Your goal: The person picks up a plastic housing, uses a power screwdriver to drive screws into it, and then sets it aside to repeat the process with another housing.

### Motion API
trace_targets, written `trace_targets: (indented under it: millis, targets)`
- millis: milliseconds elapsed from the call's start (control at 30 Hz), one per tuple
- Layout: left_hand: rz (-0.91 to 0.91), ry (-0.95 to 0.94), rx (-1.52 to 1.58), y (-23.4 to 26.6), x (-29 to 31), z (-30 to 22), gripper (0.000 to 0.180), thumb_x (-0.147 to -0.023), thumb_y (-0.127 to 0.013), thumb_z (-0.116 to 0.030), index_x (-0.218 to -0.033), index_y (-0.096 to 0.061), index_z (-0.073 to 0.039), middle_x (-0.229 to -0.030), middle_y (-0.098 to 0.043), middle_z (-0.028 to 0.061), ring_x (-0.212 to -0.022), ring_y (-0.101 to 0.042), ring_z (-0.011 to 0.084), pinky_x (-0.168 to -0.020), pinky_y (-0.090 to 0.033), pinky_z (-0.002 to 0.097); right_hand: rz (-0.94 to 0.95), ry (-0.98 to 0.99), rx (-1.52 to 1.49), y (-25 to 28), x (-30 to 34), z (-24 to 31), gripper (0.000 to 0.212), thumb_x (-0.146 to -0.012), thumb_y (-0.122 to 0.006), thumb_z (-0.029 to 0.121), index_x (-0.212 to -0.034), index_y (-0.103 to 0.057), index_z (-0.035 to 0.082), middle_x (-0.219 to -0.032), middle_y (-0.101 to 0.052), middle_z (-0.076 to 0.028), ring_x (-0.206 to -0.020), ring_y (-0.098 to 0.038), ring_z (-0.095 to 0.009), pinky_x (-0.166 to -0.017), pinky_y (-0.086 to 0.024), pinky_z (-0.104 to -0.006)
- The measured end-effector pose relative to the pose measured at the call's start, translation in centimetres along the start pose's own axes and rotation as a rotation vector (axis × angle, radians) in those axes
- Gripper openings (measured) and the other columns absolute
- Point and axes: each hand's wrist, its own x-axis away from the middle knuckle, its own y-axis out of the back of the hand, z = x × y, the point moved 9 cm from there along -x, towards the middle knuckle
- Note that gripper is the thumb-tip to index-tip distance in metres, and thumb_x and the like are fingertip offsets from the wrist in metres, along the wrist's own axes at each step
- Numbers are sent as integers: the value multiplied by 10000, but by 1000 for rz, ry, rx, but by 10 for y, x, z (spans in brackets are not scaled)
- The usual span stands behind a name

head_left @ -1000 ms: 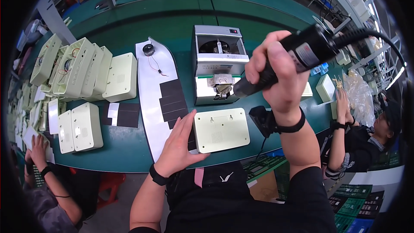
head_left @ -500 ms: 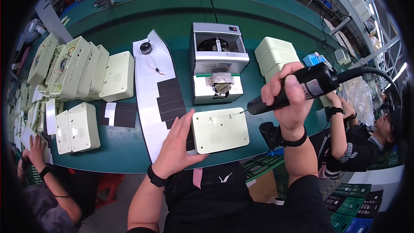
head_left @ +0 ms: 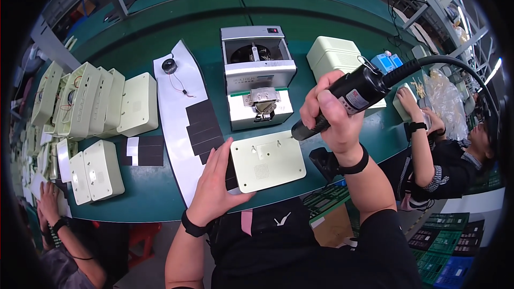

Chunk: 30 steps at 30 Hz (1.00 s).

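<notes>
A cream plastic housing point(head_left: 267, 168) lies flat before me, its face showing corner holes and two keyhole slots. My left hand point(head_left: 214, 190) steadies its near left corner, fingers stretched along the left side and thumb against the near edge. Wrapped round a black electric screwdriver point(head_left: 356, 93), my right hand point(head_left: 336, 120) is closed. The screwdriver slants down, with its nose at the housing's far right corner; the bit is hidden. Just beyond the housing stands a grey screw feeder point(head_left: 258, 77) with a metal outlet on its front.
Stacked cream housings point(head_left: 80, 99) stand at the left, a closed pair point(head_left: 96, 174) nearer me. White sheet point(head_left: 184, 150), black pads point(head_left: 203, 131) and a wired round speaker point(head_left: 169, 65) lie between. More cream cases point(head_left: 334, 56) are at right. Co-workers' hands point(head_left: 49, 203) work at both sides.
The screwdriver has come down onto the housing's far right corner, and its bit no longer shows. My left hand stays on the housing. The whole view has shifted slightly.
</notes>
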Motion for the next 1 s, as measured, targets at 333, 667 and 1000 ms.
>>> trace_targets:
  millis: [333,667,1000]
  targets:
    - [25,38,-1,-2,2,4,1168,-628,-901,-291,-1550,-209,-104,-1469,-441,212,-1408,-318,505,-1130,-360,516,59,-27,12,-6,-1,-3,210,-881,-619,179,-961,-487,37,-655,-533,-69,-496,-514,-153,-485,-443,-302]
    - [-22,-7,-15,4,1,-4,1116,-638,-885,-266,-1523,-242,-49,-1393,-504,201,-1292,-499,390,-1193,-268,524,64,-37,-26,-1,-1,-6,226,-881,-624,196,-977,-482,49,-665,-527,-67,-505,-509,-154,-494,-440,-305]
    - [-25,-12,-18,4,1,-5,1105,-645,-885,-267,-1522,-249,-50,-1402,-498,199,-1295,-499,385,-1190,-275,521,67,-48,-41,-1,-1,-7,222,-886,-616,198,-976,-477,50,-670,-531,-72,-509,-511,-158,-502,-446,-313]
